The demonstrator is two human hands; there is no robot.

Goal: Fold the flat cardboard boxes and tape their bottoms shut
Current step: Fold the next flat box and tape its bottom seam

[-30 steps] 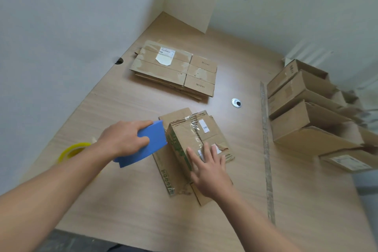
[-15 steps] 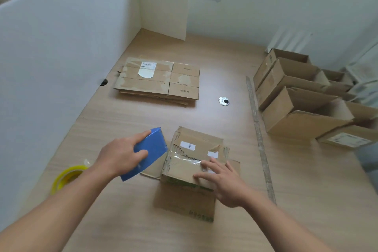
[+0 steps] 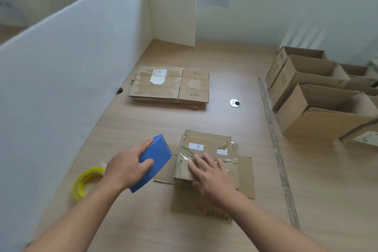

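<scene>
A small cardboard box (image 3: 206, 149) stands bottom-up on the wooden table (image 3: 143, 221), its flaps spread out flat around it. Clear tape runs across the closed bottom. My right hand (image 3: 212, 174) lies flat on that taped face, fingers spread. Just left of the box, my left hand (image 3: 127, 166) grips a blue plastic scraper (image 3: 153, 161), whose edge is close to the box's left side. A stack of flat cardboard boxes (image 3: 169, 87) lies further back on the table.
A yellow roll of clear tape (image 3: 86, 183) lies by the white partition (image 3: 61, 77) at the left. Several folded open boxes (image 3: 319, 106) are packed at the right. A grey strip (image 3: 274, 145) runs along the table beside them, and a round metal grommet (image 3: 234, 103) sits mid-table.
The box has turned from a slanted pose to square with me. My right hand has slid onto the taped seam. My left hand with the scraper has stayed beside the box.
</scene>
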